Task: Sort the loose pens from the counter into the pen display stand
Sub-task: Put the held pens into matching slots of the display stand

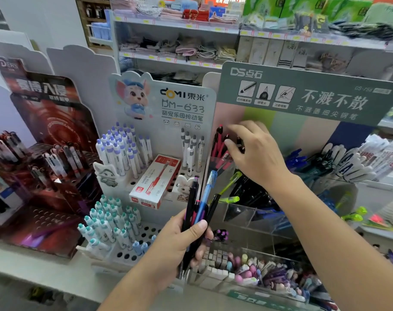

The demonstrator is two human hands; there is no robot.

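Observation:
My left hand [186,239] grips a bundle of loose pens [201,198], black, blue and pink ones with a green-capped one, held upright in front of the clear pen display stand [247,212]. My right hand [256,151] reaches into the stand's upper left compartment. Its fingers curl round the tops of the red and black pens [220,142] standing there. Whether it pinches one pen is hard to tell. The stand's green header board [314,95] rises behind that hand.
A white pen rack [146,230] with purple- and teal-capped pens and a red-and-white pen box [155,180] stands to the left. A dark red rack [45,167] is further left. Erasers and small items fill the front tray [254,272]. Shelves of cloth goods stand behind.

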